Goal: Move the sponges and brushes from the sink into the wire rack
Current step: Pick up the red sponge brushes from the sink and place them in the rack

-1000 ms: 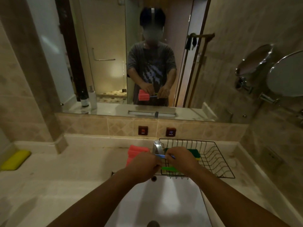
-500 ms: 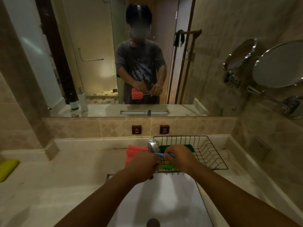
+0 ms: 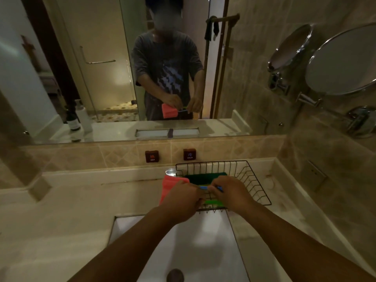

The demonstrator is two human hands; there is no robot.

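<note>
My left hand (image 3: 181, 200) is closed on a pink ribbed sponge (image 3: 168, 186), held above the back of the white sink (image 3: 213, 251). A thin blue brush handle (image 3: 205, 187) runs between both hands; my right hand (image 3: 230, 192) pinches its right end over the front of the black wire rack (image 3: 252, 180). Inside the rack lie a dark green sponge (image 3: 203, 177) and a bright green piece (image 3: 212, 202), partly hidden by my hands. The brush head is hidden.
The chrome tap (image 3: 171, 171) stands just behind the pink sponge. Hot and cold knobs (image 3: 151, 156) sit on the tiled wall. Two round mirrors (image 3: 341, 62) jut from the right wall. The drain (image 3: 175, 275) is at the sink's near end. Beige counter surrounds the sink.
Both hands hold the same grip on sponge and brush. The camera has moved closer and tilted down; the yellow sponge at far left has left the view.
</note>
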